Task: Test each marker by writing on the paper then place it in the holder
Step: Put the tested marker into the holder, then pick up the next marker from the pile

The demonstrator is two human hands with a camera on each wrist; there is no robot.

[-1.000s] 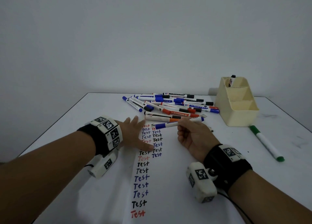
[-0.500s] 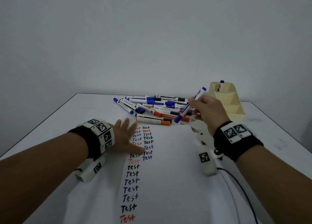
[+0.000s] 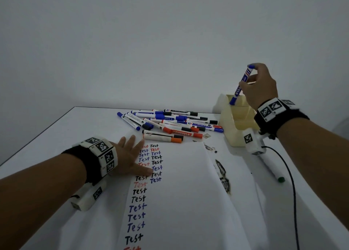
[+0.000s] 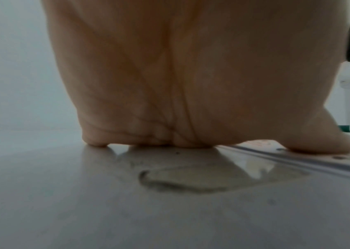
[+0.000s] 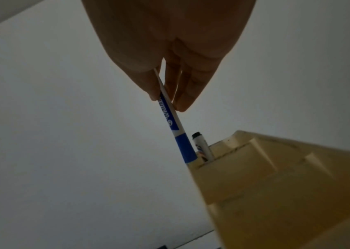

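Note:
My right hand (image 3: 259,85) pinches a blue marker (image 3: 240,84) nearly upright, cap end down, its tip at the rim of the back compartment of the cream holder (image 3: 229,121). The right wrist view shows the blue marker (image 5: 177,128) entering the holder (image 5: 287,185) beside a black-capped marker (image 5: 202,146) that stands inside. My left hand (image 3: 130,156) lies flat with spread fingers on the left edge of the paper (image 3: 185,193), which bears columns of "Test" words. A pile of markers (image 3: 170,123) lies beyond the paper.
A green marker (image 3: 272,167) lies on the table right of the paper, below the holder. A black cable (image 3: 291,183) runs from my right wrist across the table. Dark ink smudges (image 3: 223,176) mark the paper's right edge. The table's left edge (image 3: 37,134) runs diagonally.
My right hand has carried the blue marker from above the paper up and right, turned it upright and brought its cap end to the holder. The left hand stayed flat on the paper.

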